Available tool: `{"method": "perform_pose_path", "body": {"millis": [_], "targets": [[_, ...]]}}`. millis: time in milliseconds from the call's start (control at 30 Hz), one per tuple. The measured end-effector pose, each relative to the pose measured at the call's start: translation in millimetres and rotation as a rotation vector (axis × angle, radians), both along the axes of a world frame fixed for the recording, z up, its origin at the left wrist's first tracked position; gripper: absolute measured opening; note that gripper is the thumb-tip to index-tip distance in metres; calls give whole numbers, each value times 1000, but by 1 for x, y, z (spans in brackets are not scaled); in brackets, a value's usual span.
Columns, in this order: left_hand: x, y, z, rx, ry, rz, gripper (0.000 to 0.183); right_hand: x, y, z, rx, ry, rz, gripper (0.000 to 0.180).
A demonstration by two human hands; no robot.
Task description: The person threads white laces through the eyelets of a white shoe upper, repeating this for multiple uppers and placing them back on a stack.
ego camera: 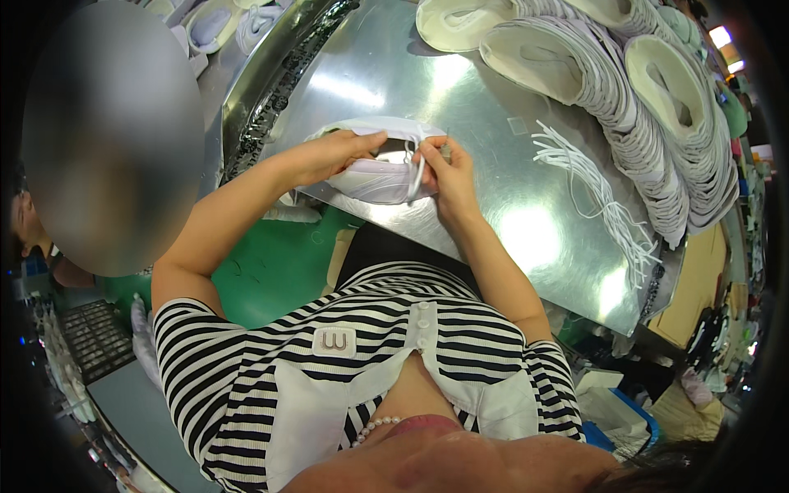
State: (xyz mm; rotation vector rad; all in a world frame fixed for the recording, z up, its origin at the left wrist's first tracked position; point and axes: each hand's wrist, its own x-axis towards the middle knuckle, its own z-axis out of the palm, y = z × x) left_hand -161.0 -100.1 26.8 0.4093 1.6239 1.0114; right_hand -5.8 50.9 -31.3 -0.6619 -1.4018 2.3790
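Note:
A white shoe upper [376,185] lies on its side over the near left edge of a shiny metal table [493,160], its opening facing up. My left hand [345,154] grips its left part, the thumb at the rim of the opening. At the other end, my right hand [447,163] pinches a white shoelace [416,175] between thumb and fingers. The lace runs across the upper and hangs down in front of it. To the right on the table lies a loose bundle of white shoelaces [607,209].
Long nested stacks of white shoe uppers [622,117] fill the table's far right side. A raised metal edge with black tape [265,117] runs along the left. More shoe parts [212,28] lie beyond it. A person [28,225] is at the far left, mostly hidden by a blurred patch.

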Motion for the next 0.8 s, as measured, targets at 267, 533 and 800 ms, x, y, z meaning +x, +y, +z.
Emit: {"method": "perform_pose_path", "body": {"millis": [267,533,800], "targets": [[6,27,-21,-3,-192,120,54,1,0,-18,-6,100,-77,10],[58,18,-12,507,-205,49,59,27,-4,-5,118,207,-194,10],[57,17,-4,347,-71,-15,56,40,-16,-2,126,209,-227,7]]}}
